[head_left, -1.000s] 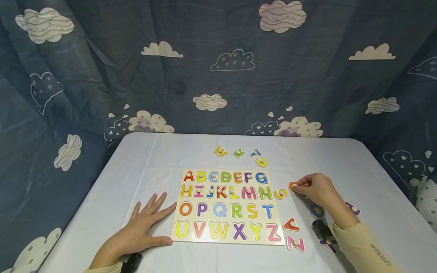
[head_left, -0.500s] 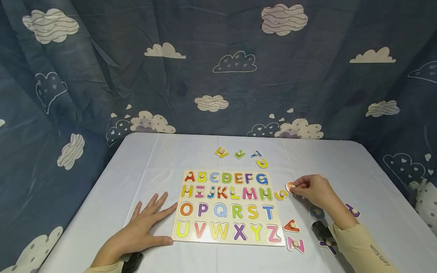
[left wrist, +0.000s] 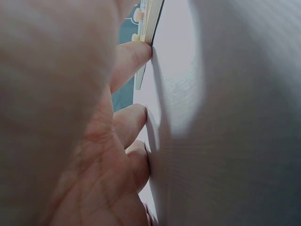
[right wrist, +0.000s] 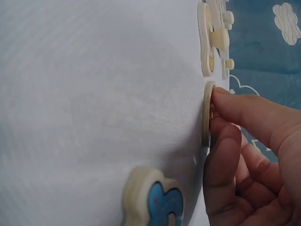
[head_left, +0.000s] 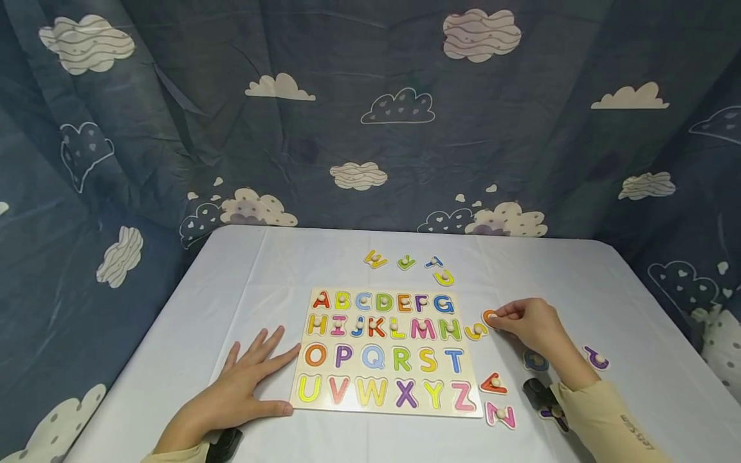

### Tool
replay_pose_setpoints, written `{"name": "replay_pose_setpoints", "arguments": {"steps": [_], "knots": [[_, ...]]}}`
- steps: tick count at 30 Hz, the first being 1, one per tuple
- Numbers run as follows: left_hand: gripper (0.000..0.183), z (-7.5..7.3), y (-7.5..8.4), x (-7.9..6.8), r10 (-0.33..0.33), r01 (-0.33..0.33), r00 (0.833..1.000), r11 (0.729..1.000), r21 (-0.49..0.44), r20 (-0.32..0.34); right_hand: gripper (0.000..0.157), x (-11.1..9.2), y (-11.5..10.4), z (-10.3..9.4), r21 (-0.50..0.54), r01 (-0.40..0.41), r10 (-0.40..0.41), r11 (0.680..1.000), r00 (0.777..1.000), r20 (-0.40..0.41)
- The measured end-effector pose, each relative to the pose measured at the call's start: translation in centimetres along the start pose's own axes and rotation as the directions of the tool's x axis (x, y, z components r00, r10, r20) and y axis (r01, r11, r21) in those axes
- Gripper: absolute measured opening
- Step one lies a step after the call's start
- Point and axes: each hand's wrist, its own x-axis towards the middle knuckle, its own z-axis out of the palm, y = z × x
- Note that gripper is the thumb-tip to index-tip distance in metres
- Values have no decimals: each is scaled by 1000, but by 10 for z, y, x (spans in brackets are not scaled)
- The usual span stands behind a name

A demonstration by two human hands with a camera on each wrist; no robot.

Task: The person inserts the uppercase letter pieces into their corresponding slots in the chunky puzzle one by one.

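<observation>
In the head view my right hand (head_left: 532,325) pinches an orange letter O puzzle piece (head_left: 487,317) between thumb and fingers, right of the wooden alphabet board (head_left: 384,342). The right wrist view shows that piece edge-on (right wrist: 206,115), close against the white cloth. A yellow letter S piece (head_left: 476,331) lies between it and the board. My left hand (head_left: 243,392) rests on the table with fingers spread, index fingertip and thumb at the board's left edge. Knobbed letters A to N fill the top two rows; the lower two show coloured letters without knobs.
Yellow W (head_left: 375,259), green Y (head_left: 406,262), blue T (head_left: 433,262) and yellow U (head_left: 444,278) pieces lie behind the board. To the right are a red V (head_left: 493,384), pink Z (head_left: 500,415), blue Q (head_left: 535,361), purple P (head_left: 596,357) and a partly hidden purple piece (head_left: 554,418).
My right hand has shifted slightly left with the orange O, bringing it closer to the yellow S. The piece's tilt changed on the way. My left hand has stayed in place.
</observation>
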Motion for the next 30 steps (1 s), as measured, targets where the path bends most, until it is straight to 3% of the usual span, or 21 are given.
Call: {"name": "replay_pose_setpoints", "arguments": {"steps": [12, 21, 30], "knots": [[101, 0, 0, -1, 10, -10, 1000, 1000, 9, -9, 29, -3, -8, -1, 14, 74, -74, 997, 997, -23], [101, 0, 0, 0, 24, -24, 1000, 1000, 19, -16, 28, -19, -42, 9, 74, 161, -161, 984, 987, -1], [101, 0, -1, -1, 17, -17, 1000, 1000, 26, -16, 20, -37, -90, 42, 151, 237, -248, 960, 967, 56]]}}
